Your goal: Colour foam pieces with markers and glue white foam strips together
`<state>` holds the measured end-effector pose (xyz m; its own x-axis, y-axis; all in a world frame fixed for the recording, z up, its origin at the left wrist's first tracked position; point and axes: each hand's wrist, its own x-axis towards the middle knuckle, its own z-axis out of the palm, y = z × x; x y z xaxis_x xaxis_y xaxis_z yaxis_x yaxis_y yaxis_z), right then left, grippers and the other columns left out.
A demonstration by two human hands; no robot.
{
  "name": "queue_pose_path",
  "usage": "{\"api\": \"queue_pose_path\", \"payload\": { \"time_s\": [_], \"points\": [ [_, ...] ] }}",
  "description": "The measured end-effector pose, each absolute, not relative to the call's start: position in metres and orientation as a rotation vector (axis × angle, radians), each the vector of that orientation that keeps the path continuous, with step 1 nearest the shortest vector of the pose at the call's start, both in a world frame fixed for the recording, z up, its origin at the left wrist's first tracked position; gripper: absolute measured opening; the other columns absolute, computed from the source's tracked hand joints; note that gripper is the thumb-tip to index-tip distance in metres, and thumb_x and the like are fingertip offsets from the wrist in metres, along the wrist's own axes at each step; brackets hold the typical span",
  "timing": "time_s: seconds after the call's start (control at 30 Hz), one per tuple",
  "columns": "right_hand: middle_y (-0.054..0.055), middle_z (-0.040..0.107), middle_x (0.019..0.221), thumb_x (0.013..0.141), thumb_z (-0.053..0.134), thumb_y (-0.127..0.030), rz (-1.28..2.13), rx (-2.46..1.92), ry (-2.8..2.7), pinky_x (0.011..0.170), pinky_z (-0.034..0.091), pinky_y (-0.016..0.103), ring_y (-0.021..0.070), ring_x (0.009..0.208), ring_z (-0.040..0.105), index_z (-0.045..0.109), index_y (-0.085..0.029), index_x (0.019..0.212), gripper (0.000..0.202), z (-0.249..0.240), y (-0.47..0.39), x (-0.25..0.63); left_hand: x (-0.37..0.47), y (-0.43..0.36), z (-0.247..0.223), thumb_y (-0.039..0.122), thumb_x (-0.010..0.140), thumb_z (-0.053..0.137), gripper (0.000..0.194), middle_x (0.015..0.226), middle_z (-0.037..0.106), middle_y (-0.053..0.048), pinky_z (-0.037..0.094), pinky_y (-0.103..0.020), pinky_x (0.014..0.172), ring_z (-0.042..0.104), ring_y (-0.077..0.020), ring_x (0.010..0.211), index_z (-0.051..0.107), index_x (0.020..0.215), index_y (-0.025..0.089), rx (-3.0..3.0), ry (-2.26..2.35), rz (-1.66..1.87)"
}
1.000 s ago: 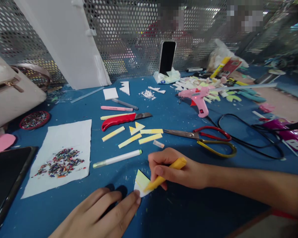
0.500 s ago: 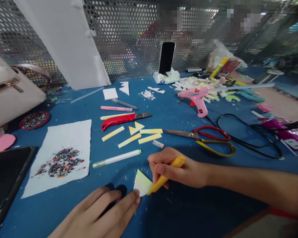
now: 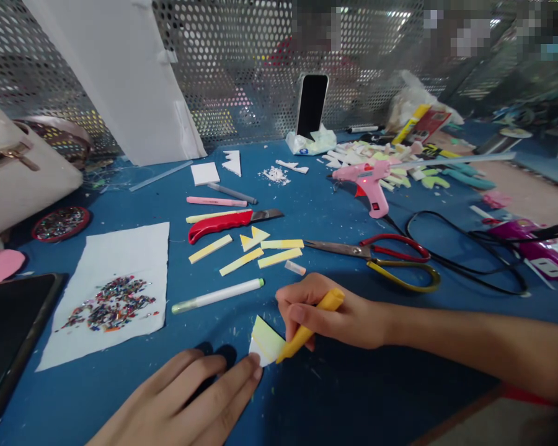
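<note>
Left hand (image 3: 186, 399): open and palm down on the blue worktop (image 3: 134, 402), fingers extended with slight gaps, two fingertips on the lower-left edge of the small piece (image 3: 266, 342). Right hand (image 3: 323, 313): closed in a writing grip on the yellow marker (image 3: 314, 321), at 2 o'clock from the piece. The marker slants down to the piece's lower-right edge; contact at the tip cannot be confirmed.

Clock positions from the piece: bead sheet (image 3: 114, 294) between 9 and 10; white pen (image 3: 218, 295), green at its ends, between 10 and 11; red-handled knife (image 3: 227, 223) at 11; scissors (image 3: 376, 251) at 2.

Condition of piece: lying on the worktop, pointed at 12, pale yellow-green over the upper part, white at lower left, a thin yellow line between.

Limits: piece's lower-left edge partly covered by fingertips; left wrist cut off by the frame; fine marks too small to read.
</note>
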<state>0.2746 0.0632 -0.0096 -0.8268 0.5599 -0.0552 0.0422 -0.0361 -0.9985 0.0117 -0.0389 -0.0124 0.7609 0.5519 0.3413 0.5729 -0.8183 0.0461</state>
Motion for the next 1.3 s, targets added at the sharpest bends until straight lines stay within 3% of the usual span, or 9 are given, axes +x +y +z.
{"api": "queue_pose_path", "payload": {
  "time_s": [0.13,0.27,0.4,0.5,0.63,0.73,1.3],
  "points": [
    [0.001,0.060,0.074,0.097,0.063,-0.044,1.878,-0.664,-1.841,0.057,0.046,0.017,0.0077,0.063,0.058,0.062,-0.011,0.086,0.034,-0.0098,0.0628,0.2736,0.0119,-0.0384,-0.0103,0.018,0.111,0.030,0.039,0.130,0.069,0.006,0.040,-0.033,0.092,0.056,-0.0166,0.104,0.063,0.130,0.019,-2.901,-0.918,-0.506],
    [0.001,0.057,0.072,0.100,0.056,-0.047,1.947,-0.632,-1.821,0.052,0.046,0.017,0.0066,0.057,0.057,0.062,-0.010,0.079,0.043,-0.0087,0.0623,0.2728,0.0117,-0.0382,-0.0083,0.018,0.111,0.029,0.039,0.131,0.068,0.006,0.040,-0.033,0.093,0.056,-0.0166,0.105,0.063,0.132,0.020,-2.914,-0.919,-0.474],
    [0.001,0.058,0.074,0.098,0.061,-0.044,1.885,-0.652,-1.826,0.057,0.047,0.017,0.0072,0.063,0.058,0.062,-0.011,0.086,0.036,-0.0078,0.0620,0.2727,0.0114,-0.0396,-0.0120,0.021,0.111,0.031,0.039,0.131,0.068,0.006,0.040,-0.033,0.093,0.056,-0.0172,0.104,0.065,0.130,0.020,-2.907,-0.925,-0.521],
    [0.000,0.056,0.072,0.100,0.057,-0.046,1.943,-0.622,-1.824,0.053,0.045,0.016,0.0065,0.059,0.057,0.063,-0.010,0.080,0.041,-0.0081,0.0621,0.2729,0.0112,-0.0402,-0.0141,0.020,0.112,0.029,0.040,0.131,0.069,0.006,0.040,-0.033,0.094,0.056,-0.0170,0.104,0.065,0.130,0.020,-2.894,-0.931,-0.526],
    [0.001,0.058,0.077,0.100,0.058,-0.044,1.893,-0.621,-1.796,0.058,0.048,0.017,0.0065,0.063,0.059,0.063,-0.010,0.085,0.037,-0.0090,0.0624,0.2730,0.0114,-0.0405,-0.0131,0.023,0.112,0.030,0.040,0.131,0.069,0.007,0.039,-0.033,0.094,0.056,-0.0164,0.104,0.065,0.130,0.021,-2.898,-0.929,-0.514],
    [0.001,0.057,0.074,0.100,0.056,-0.046,1.922,-0.616,-1.829,0.053,0.047,0.017,0.0060,0.058,0.057,0.063,-0.010,0.079,0.042,-0.0095,0.0623,0.2731,0.0113,-0.0413,-0.0120,0.024,0.112,0.031,0.039,0.131,0.069,0.007,0.039,-0.033,0.095,0.056,-0.0163,0.104,0.065,0.130,0.022,-2.892,-0.941,-0.531],
    [0.001,0.057,0.077,0.103,0.051,-0.046,1.902,-0.585,-1.828,0.057,0.048,0.018,0.0072,0.062,0.058,0.063,-0.011,0.084,0.042,-0.0104,0.0633,0.2742,0.0109,-0.0396,-0.0095,0.024,0.112,0.030,0.039,0.133,0.068,0.007,0.040,-0.032,0.094,0.056,-0.0164,0.105,0.064,0.131,0.021,-2.916,-0.928,-0.507]
  ]
}}
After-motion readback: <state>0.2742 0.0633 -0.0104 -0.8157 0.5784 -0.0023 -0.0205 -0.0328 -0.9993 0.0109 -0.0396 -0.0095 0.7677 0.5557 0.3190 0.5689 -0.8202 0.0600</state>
